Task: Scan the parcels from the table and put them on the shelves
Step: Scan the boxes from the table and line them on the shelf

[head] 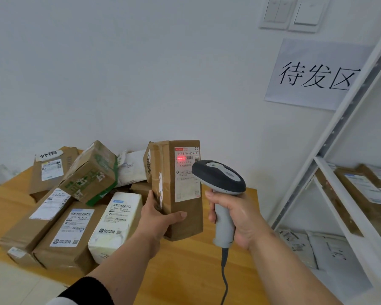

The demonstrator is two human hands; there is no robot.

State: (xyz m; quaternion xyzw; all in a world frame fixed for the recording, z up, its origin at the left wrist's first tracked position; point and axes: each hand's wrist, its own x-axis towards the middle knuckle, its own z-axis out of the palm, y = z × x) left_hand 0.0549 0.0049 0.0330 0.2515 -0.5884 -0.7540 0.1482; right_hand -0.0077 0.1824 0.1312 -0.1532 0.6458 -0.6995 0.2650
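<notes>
White plaster wall filled the background, carrying a paper sign with three black characters (317, 74) and two white switch plates (295, 13). Below it stood a pale wooden table (196, 271) — heaped at its left and rear with parcels. The left hand (157, 216) gripped a tall brown cardboard parcel (180, 190) upright above the table, fingers behind its left edge and the thumb pressed across its front near the bottom. A white shipping label (187, 172) faced the camera on the parcel's upper right, with a red scan line (182, 158) lying across its barcode. Just beside the parcel, to its right, the right hand (235, 219) was clamped round the handle of a grey-and-white handheld barcode scanner (218, 179), its dark head close to the label; a grey cable (224, 278) hung from the handle's base. Behind the left hand lay about eight more parcels — brown boxes, one green-printed carton (90, 172) tilted on top, and one white padded bag (117, 223). At the right stood white metal shelves (339, 194), with several labelled parcels on two levels.
</notes>
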